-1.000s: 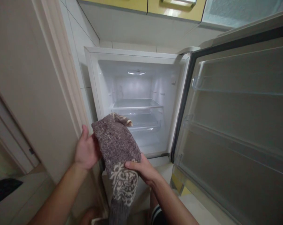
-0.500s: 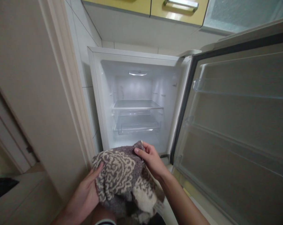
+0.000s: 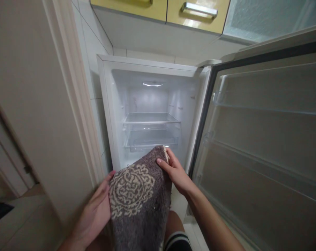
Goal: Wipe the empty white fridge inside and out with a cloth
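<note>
A grey-brown towel (image 3: 144, 202) with a cream scroll pattern hangs down in front of me, spread between both hands. My right hand (image 3: 175, 170) pinches its upper right corner, thumb on the near face. At the towel's left edge, my left hand (image 3: 100, 202) grips the cloth, with most of its fingers hidden behind or along the edge. Beyond the towel stands an open white fridge (image 3: 105, 104), lit inside. It has a glass shelf (image 3: 152, 118) and a clear plastic drawer (image 3: 152, 143) lower down.
The fridge door (image 3: 265, 139) is swung out to the right, with clear racks on its inner side. Yellow cabinets (image 3: 197, 17) are above the fridge. A pale door frame (image 3: 71, 87) stands close on the left. My knee and a striped sock (image 3: 177, 237) show below.
The towel was bunched and crumpled; now it is opened out and hangs flatter. My right hand has risen slightly with its corner.
</note>
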Demonstrator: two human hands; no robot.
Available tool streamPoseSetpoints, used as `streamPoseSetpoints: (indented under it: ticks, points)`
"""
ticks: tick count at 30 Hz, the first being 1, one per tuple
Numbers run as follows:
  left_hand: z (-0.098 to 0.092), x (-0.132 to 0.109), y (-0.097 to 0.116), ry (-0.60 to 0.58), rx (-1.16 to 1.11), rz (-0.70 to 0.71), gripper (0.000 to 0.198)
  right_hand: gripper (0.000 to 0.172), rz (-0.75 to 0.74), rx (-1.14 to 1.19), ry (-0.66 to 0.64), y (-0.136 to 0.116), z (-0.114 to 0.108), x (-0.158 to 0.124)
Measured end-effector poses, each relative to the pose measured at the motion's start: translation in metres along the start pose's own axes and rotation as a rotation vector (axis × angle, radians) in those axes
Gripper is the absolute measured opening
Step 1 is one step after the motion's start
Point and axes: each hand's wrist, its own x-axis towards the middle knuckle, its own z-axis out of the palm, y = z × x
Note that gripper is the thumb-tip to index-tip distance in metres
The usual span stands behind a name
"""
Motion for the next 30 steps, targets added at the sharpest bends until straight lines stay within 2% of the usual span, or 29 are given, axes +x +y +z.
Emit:
streamPoseSetpoints:
  ticks: [3,6,8,11,14,17,19,22,24,27,30]
  points:
    - [0.011,-0.008,0.031,0.084,0.104,0.217,0.061,0.06,0.033,-0.004,0.008,0.0,-0.013,0.009]
    - [0.017,-0.014,0.062,0.183,0.344,0.401,0.063,0.047,0.016,-0.1,0.015,0.003,-0.025,0.023]
    - [0.015,-0.015,0.076,0.199,0.529,0.473,0.063,0.043,0.033,-0.187,0.021,0.007,-0.03,0.033]
    - [0.008,-0.01,0.087,0.198,0.779,0.625,0.061,0.053,0.068,-0.263,0.106,0.011,-0.032,0.046]
    - [0.003,-0.007,0.091,0.249,0.917,0.786,0.056,0.072,0.003,-0.289,0.207,0.007,-0.026,0.054]
    - [0.004,-0.009,0.092,0.226,0.836,0.778,0.052,0.069,-0.034,-0.213,0.207,-0.003,-0.017,0.058]
    - [0.003,-0.01,0.094,0.217,0.851,0.781,0.053,0.064,0.029,-0.114,0.086,-0.013,-0.013,0.06]
    - [-0.008,-0.009,0.102,0.231,1.051,0.833,0.06,0.061,0.059,0.045,-0.095,-0.026,-0.014,0.061]
    - [-0.019,-0.005,0.11,0.215,1.192,0.84,0.07,0.058,-0.026,0.073,-0.109,-0.032,-0.018,0.062]
    - [-0.034,0.004,0.123,0.118,1.397,0.801,0.079,0.055,-0.151,-0.094,-0.152,-0.039,-0.027,0.061]
    - [-0.04,0.013,0.133,0.015,1.569,0.785,0.077,0.06,-0.219,-0.454,-0.281,-0.046,-0.035,0.058]
